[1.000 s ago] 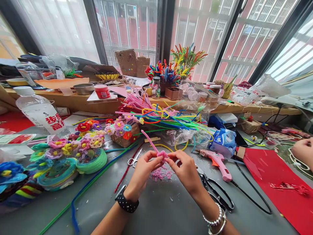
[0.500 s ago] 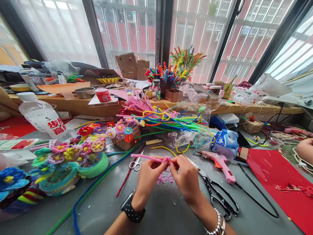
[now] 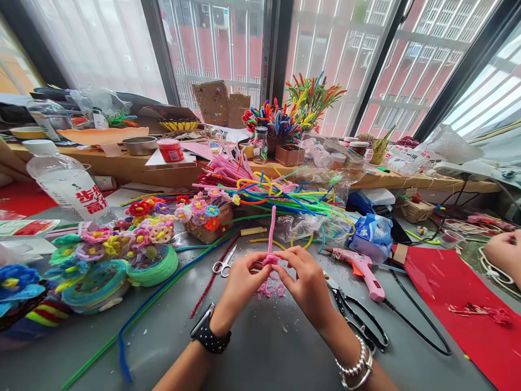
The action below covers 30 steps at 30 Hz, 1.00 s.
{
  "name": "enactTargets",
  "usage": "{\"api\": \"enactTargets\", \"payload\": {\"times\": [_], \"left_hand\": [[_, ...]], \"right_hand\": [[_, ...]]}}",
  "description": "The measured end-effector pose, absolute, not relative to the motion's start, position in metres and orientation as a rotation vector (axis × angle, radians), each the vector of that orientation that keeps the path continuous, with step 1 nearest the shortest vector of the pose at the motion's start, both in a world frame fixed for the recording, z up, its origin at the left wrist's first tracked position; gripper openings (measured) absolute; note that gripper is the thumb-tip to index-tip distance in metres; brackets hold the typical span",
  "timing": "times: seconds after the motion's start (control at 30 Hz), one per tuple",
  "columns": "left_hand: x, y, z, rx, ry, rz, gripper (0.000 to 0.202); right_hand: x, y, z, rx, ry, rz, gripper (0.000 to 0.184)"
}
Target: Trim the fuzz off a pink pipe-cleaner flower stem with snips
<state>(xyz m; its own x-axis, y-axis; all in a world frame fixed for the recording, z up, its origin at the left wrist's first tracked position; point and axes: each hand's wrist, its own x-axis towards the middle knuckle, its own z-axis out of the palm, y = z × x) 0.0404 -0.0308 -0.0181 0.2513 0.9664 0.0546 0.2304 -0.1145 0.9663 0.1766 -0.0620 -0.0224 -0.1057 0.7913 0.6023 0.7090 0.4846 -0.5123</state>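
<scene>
A pink pipe cleaner (image 3: 272, 231) stands upright between my two hands, its lower end bunched into a small curled knot. My left hand (image 3: 247, 279) pinches that knot from the left with thumb and forefinger. From the right, the fingertips of my right hand (image 3: 305, 279) close on the same knot. Below it, pink fuzzy trimmings (image 3: 271, 289) lie scattered on the grey table. Small white-handled scissors (image 3: 223, 264) rest left of my left hand, beside a red pipe cleaner (image 3: 209, 282). Large black-handled shears (image 3: 358, 315) lie right of my right hand.
A pink glue gun (image 3: 362, 269) with its cable lies at right by a red sheet (image 3: 456, 304). Flower-topped pots (image 3: 152, 266) crowd the left near a water bottle (image 3: 69, 182). Pipe cleaners (image 3: 264, 187) pile up behind. Another person's hand (image 3: 504, 252) shows at the right edge.
The pink pipe cleaner's free end has swung from pointing left to pointing up. Both hands have shifted slightly left in the view and still hold the knot.
</scene>
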Motion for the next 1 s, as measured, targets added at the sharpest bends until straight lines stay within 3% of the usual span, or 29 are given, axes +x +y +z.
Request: {"api": "enactTargets", "payload": {"times": [0.27, 0.53, 0.7, 0.9, 1.0], "left_hand": [[0.042, -0.035, -0.02, 1.692, 1.129, 0.921, 0.024], [0.041, -0.034, -0.023, 1.545, 1.065, 1.003, 0.017], [0.042, -0.036, -0.024, 1.677, 1.131, 1.038, 0.014], [0.043, -0.036, -0.023, 1.589, 1.118, 1.1, 0.015], [0.043, -0.038, -0.023, 1.645, 1.177, 1.141, 0.016]], "right_hand": [[0.176, -0.059, -0.028, -1.274, -1.878, 0.049, 0.012], [0.183, -0.056, -0.022, -1.329, -1.852, 0.268, 0.006], [0.181, -0.057, -0.024, -1.363, -1.882, 0.19, 0.009], [0.172, -0.059, -0.034, -1.343, -1.843, -0.131, 0.016], [0.173, -0.059, -0.033, -1.338, -1.84, -0.023, 0.013]]}}
